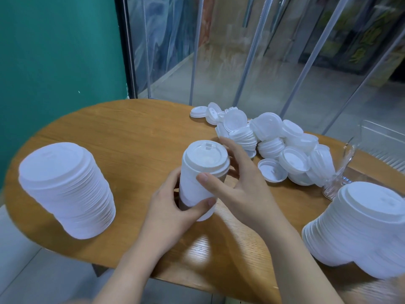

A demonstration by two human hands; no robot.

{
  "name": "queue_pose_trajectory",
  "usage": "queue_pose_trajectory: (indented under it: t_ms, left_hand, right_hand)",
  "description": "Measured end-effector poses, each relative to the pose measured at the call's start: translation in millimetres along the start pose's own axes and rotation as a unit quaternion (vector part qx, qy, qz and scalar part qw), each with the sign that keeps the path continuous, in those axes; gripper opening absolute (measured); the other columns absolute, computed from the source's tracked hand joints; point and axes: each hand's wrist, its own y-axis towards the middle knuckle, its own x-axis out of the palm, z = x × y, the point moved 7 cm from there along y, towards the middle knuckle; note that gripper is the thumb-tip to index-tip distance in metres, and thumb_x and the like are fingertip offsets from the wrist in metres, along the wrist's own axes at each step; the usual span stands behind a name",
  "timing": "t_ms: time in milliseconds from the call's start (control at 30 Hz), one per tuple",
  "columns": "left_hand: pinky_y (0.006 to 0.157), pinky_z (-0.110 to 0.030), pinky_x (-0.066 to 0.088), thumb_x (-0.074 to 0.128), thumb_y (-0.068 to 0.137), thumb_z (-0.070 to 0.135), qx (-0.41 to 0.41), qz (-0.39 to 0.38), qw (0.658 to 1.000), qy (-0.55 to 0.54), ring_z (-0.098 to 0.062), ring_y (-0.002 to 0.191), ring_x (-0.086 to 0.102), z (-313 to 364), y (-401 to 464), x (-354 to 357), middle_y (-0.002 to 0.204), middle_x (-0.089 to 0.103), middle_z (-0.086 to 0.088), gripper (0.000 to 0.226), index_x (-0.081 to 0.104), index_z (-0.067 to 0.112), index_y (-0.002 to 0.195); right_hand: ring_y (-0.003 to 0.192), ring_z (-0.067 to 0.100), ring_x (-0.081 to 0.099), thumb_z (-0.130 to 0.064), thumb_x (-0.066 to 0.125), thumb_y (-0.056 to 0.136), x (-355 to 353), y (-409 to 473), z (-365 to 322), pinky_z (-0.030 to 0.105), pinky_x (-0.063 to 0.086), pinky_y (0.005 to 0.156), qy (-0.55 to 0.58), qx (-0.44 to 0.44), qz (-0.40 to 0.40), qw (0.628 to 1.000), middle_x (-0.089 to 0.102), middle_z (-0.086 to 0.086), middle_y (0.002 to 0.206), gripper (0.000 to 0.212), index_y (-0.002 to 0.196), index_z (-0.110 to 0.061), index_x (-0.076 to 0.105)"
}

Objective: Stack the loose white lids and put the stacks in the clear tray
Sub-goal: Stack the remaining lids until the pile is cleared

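1. Centre of the frame: both hands are on one stack (202, 178) of white lids, tilted so its top leans toward the upper right, over the wooden table (122, 132).
2. The left hand (173, 207) grasps the lower part of that stack, thumb curled across its front near the bottom, the other fingers wrapped behind it.
3. The right hand (236, 183) clasps the upper part, thumb pressed on the front just under the top rim, fingers curved round the far side beside the top lid.
4. Far left, a taller stack (68, 189) stands on the table on its own, leaning a little, well apart from the hands.
5. Lower right, a third stack (359, 227) leans toward the upper right; its bottom lids fan out near the table edge.
6. Upper right of centre, the pile (269, 141) of loose lids sprawls across the table, some face up, some overturned, some already nested in short clumps.
7. One single lid (272, 170) lies upside down just in front of the pile, close to the right hand's fingers.
8. At the right edge the clear tray (382, 139) sits behind the pile; how much of it holds lids I cannot tell.
9. Behind the table: a green wall (54, 51) upper left and clear plastic curtain strips (241, 51) across the top.
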Motion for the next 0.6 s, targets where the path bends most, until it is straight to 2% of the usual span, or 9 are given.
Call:
queue_pose_trajectory:
  t_ms: [67,133,200,267,333,400,467,533,600]
  left_hand:
    - [0.084,-0.024,0.055,0.091,0.074,0.037,0.005,0.001,1.0,0.005,-0.002,0.104,0.067,0,0,1,0.114,0.071,0.023,0.06,0.059,0.044,0.124]
    - [0.082,-0.021,0.053,0.092,0.072,0.04,0.006,0.004,1.0,0.014,-0.001,0.103,0.067,-2,1,1,0.113,0.07,0.024,0.061,0.059,0.043,0.123]
    - [0.082,-0.022,0.053,0.092,0.071,0.04,0.005,0.004,1.0,0.021,-0.001,0.102,0.067,-5,2,1,0.112,0.07,0.023,0.06,0.059,0.043,0.122]
    - [0.081,-0.021,0.053,0.091,0.071,0.039,0.006,0.004,1.0,0.022,-0.001,0.101,0.067,-6,3,0,0.111,0.07,0.023,0.06,0.059,0.043,0.121]
    - [0.078,-0.013,0.05,0.091,0.07,0.038,0.01,0.003,1.0,0.017,0.0,0.102,0.066,-5,3,0,0.111,0.07,0.025,0.061,0.06,0.042,0.122]
    - [0.078,-0.01,0.048,0.091,0.07,0.038,0.011,0.001,1.0,0.013,0.002,0.103,0.065,-5,3,1,0.112,0.069,0.027,0.063,0.06,0.042,0.124]
    - [0.078,-0.009,0.048,0.092,0.069,0.038,0.011,0.0,1.0,0.012,0.002,0.103,0.065,-5,4,1,0.113,0.069,0.028,0.064,0.059,0.042,0.125]
    - [0.078,-0.009,0.047,0.092,0.069,0.039,0.011,0.0,1.0,0.012,0.002,0.103,0.065,-6,4,2,0.113,0.069,0.028,0.064,0.059,0.043,0.125]
    - [0.078,-0.008,0.047,0.091,0.069,0.04,0.014,0.001,1.0,0.012,0.002,0.104,0.065,-6,5,2,0.113,0.068,0.029,0.064,0.059,0.043,0.124]
  right_hand:
    - [0.131,-0.006,0.052,-0.072,0.062,0.077,-11,0,5,0.02,0.042,0.107,0.001,-0.003,0.024,1.0,0.058,-0.025,0.138,0.073,0.142,-0.041,0.049]
    - [0.128,-0.007,0.052,-0.072,0.046,0.086,-28,2,16,0.017,0.04,0.105,-0.03,-0.011,0.074,0.997,0.06,-0.023,0.135,0.065,0.138,-0.035,0.055]
    - [0.122,-0.007,0.054,-0.07,0.039,0.093,-44,2,37,0.018,0.041,0.102,-0.098,0.003,0.113,0.989,0.062,-0.021,0.127,0.062,0.134,-0.028,0.06]
    - [0.121,0.004,0.057,-0.061,0.045,0.1,-51,2,67,0.03,0.044,0.104,-0.161,0.049,0.102,0.98,0.061,-0.017,0.12,0.052,0.134,-0.024,0.059]
    - [0.12,0.017,0.06,-0.05,0.052,0.103,-52,0,90,0.041,0.046,0.105,-0.214,0.083,0.077,0.97,0.063,-0.007,0.114,0.046,0.137,-0.019,0.057]
    - [0.118,0.022,0.062,-0.044,0.056,0.103,-54,0,99,0.046,0.047,0.105,-0.25,0.081,0.072,0.962,0.066,0.001,0.119,0.046,0.138,-0.016,0.056]
    - [0.113,0.023,0.063,-0.038,0.06,0.101,-56,0,102,0.045,0.047,0.102,-0.287,0.075,0.081,0.951,0.065,0.003,0.12,0.042,0.135,-0.014,0.057]
    - [0.102,0.026,0.061,-0.032,0.064,0.099,-58,1,106,0.039,0.045,0.091,-0.325,0.08,0.094,0.937,0.064,0.004,0.108,0.032,0.122,-0.011,0.06]
    - [0.097,0.026,0.058,-0.033,0.066,0.097,-58,-1,110,0.036,0.04,0.088,-0.356,0.095,0.096,0.925,0.06,0.003,0.099,0.029,0.114,-0.01,0.059]
